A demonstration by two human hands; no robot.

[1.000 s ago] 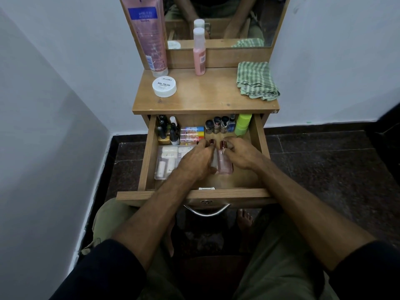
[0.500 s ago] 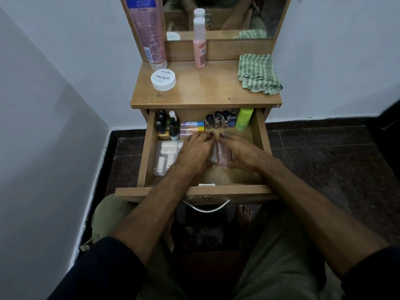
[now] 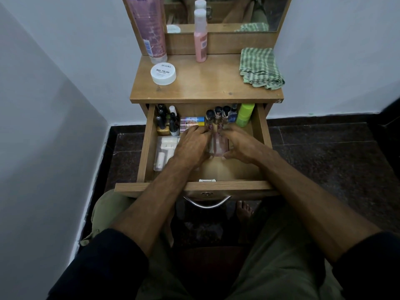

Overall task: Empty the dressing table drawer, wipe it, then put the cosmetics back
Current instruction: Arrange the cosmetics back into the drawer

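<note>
Item: dressing table drawer (image 3: 149, 146), pulled fully out, contents mostly in place.

Back row, left to right: dark-capped nail polish bottles (image 3: 165, 124); a striped tube lying flat (image 3: 192, 121); four small dark-capped bottles (image 3: 219, 114); a lime-green bottle (image 3: 244, 114) upright at the right wall. Left side, nearer the front: a clear plastic tray of white items (image 3: 165, 152).

Centre: two clear pinkish bottles (image 3: 217, 146) standing side by side, touching. The left hand (image 3: 191, 146) and right hand (image 3: 242, 148) flanked the pair, fingers curled against the outer sides, so the grip of each was closed on the bottles. Whether the bottles rested on the drawer floor or were held just above it could not be told.

On the surface (image 3: 205, 87) above: a white nail polish remover tub (image 3: 163, 74), a large pink tube (image 3: 149, 24) leaning on the mirror frame, a pink pump bottle (image 3: 200, 40), and a folded green checked cloth (image 3: 260, 69) at the right.

Step in hand, as judged: returning the cosmetics, with the pair being seated among the rest. Few items remained outside.

Next move called for: releasing both hands without tipping the narrow bottles, then fetching the items on the surface.
</note>
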